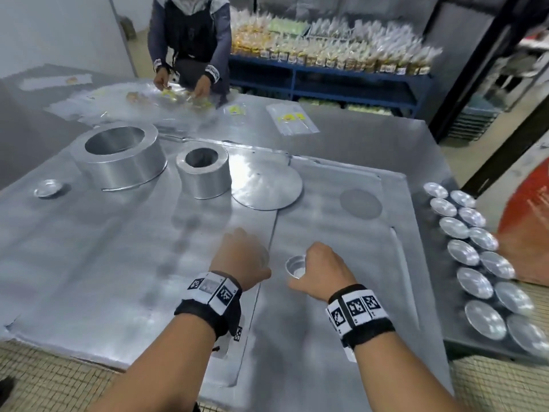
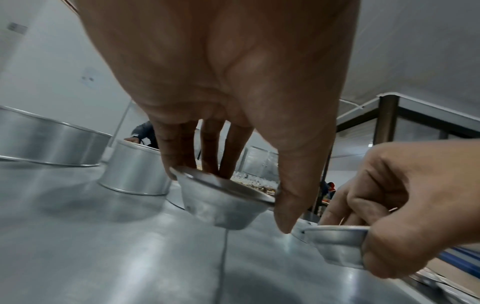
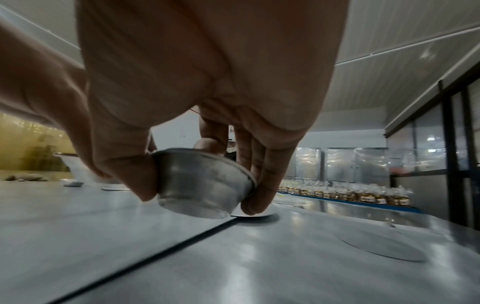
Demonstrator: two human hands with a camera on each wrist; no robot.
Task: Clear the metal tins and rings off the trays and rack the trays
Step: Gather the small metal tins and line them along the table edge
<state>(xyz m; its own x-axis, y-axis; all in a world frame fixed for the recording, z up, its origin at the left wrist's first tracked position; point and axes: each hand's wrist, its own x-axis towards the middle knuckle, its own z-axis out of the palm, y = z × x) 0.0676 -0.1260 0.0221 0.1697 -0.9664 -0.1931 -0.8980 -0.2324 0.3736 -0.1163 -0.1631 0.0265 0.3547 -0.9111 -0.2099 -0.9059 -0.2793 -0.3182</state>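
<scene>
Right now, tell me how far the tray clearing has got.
Done: a double row of small tins sits off the trays at the table's right edge. In hand: the left hand and right hand each hold one small tin. Left: two metal rings, a lone tin, two flat discs, then racking.

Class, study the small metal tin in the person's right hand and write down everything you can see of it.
The small tin is a shallow round cup of dull, scuffed silvery metal, with a rolled rim, sloping wall and flat base. It is empty and tilted, lifted just above the tray. The right hand pinches it, thumb on one side and fingers on the other. Nothing else touches it.
</scene>
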